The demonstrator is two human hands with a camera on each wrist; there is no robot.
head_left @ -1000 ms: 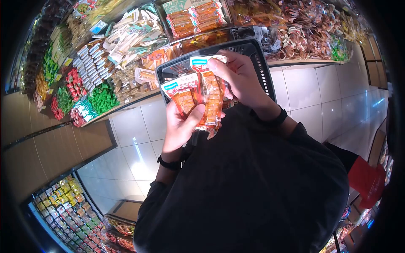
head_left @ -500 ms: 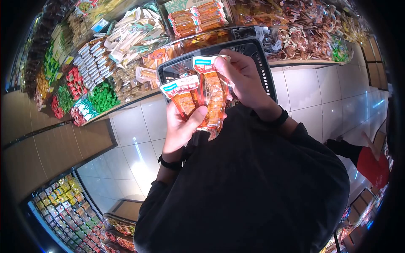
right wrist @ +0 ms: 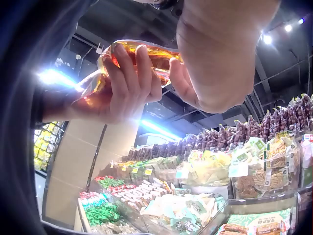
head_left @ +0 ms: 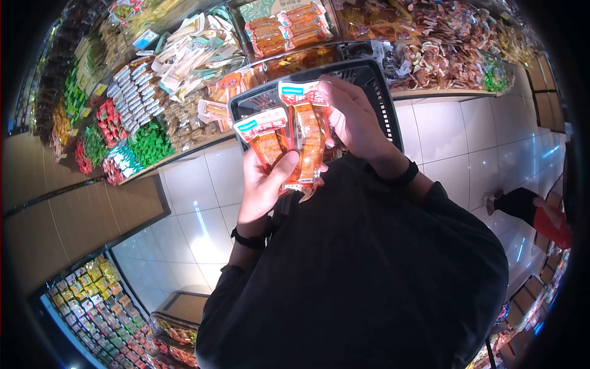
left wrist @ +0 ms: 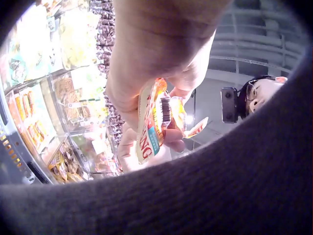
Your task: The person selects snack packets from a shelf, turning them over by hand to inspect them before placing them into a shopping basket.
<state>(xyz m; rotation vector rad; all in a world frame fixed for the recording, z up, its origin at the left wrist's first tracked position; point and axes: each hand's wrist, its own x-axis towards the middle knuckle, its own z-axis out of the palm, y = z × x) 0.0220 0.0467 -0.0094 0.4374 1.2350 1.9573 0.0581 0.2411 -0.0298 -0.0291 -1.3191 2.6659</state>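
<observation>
Two clear snack packets of orange-brown strips with white, red and blue headers are fanned out in the head view. My left hand [head_left: 264, 187] grips both near their lower ends, its thumb across the front. The left packet [head_left: 268, 147] leans left; the right packet [head_left: 307, 138] stands more upright and higher. My right hand [head_left: 356, 120] pinches the right packet's upper right corner with thumb and fingers. In the right wrist view, the left hand's fingers [right wrist: 129, 78] wrap the back of a packet. The left wrist view shows a packet edge [left wrist: 149, 132] beyond the palm.
Below the packets is a dark shopping basket [head_left: 384, 101]. Bins of wrapped snacks [head_left: 196, 52] run along the display ahead. Packaged goods [head_left: 98, 313] fill a shelf at lower left. A person in a red top [head_left: 550, 227] is on the tiled floor [head_left: 442, 132] at right.
The right thumb has slid outward to the right packet's corner, uncovering more of its header. The left hand stays about still. The person in red has moved farther off at right.
</observation>
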